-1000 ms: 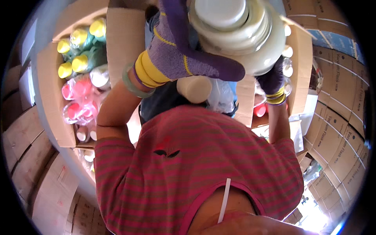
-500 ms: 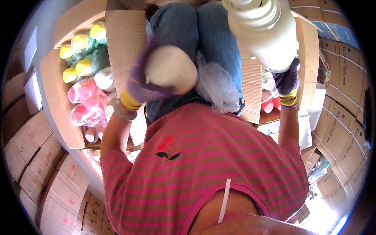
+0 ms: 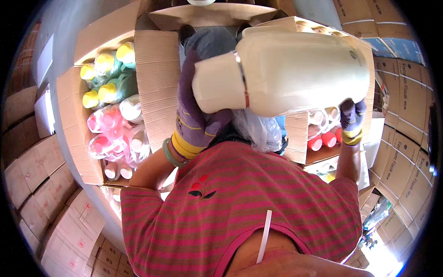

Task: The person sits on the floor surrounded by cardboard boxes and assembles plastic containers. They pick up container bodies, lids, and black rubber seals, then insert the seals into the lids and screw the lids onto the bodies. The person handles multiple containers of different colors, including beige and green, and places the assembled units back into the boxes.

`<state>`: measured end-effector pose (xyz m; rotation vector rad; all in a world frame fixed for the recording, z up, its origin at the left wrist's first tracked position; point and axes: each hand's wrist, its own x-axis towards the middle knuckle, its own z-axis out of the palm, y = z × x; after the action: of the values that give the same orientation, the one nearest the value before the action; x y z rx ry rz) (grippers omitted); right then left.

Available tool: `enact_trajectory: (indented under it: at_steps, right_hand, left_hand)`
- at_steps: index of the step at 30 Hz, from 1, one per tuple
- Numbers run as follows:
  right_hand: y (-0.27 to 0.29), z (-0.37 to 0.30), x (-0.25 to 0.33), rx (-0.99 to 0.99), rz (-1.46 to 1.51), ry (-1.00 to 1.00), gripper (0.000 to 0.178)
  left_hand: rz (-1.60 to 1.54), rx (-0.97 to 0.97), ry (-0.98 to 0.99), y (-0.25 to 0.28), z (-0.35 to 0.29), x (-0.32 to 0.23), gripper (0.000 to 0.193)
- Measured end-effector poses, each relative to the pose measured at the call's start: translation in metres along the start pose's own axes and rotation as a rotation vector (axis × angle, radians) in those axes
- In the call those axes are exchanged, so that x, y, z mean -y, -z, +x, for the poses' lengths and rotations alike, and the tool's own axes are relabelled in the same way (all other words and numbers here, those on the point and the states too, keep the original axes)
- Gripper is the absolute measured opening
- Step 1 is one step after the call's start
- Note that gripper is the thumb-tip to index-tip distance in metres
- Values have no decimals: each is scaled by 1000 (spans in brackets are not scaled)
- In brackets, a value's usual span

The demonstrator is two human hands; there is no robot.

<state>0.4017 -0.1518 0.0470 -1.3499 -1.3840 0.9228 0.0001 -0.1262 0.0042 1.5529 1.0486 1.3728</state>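
- Cream-white, glossy, broad-shouldered bottle [image 3: 304,74] is held above the lap, between the two hands, its long axis running left to right across the scene, with the base end a little farther off than the neck.
- Matching cream-white, rounded cap [image 3: 219,83] is seen at the bottle's left end, against a shiny band at the neck; whether it is tightened cannot be told.
- This cap is gripped by the purple-and-yellow gloved left hand [image 3: 198,104], thumb on the near side and fingers along its left end.
- The bottle's base is held at its near right edge by the matching gloved right hand [image 3: 353,121], whose fingers are partly hidden; the body lies to its left and farther off.
- Neither hand is nearer: the bottle is touched by the right, the cap by the left.
- A small dark mark is borne near the base, too blurred to be read.
- Dark lettering is printed on the stacked brown cardboard boxes [image 3: 401,87] at the right; round red emblems are carried by the pale cardboard boxes [image 3: 76,226] at the left.
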Motion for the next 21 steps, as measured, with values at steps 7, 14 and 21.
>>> enact_trajectory:
  at_steps: [7, 14, 21]
  right_hand:
    - [-98, 85, 146, 838, -890, 424, 70]
    - [-175, 141, 120, 1158, -1170, 372, 74]
    - [-184, 189, 108, 1371, -990, 373, 78]
  left_hand:
    - [990, 517, 59, -19, -46, 11, 79]
    - [-20, 548, 394, 94, 22, -11, 16]
    - [822, 310, -143, 54, 265, 246, 30]
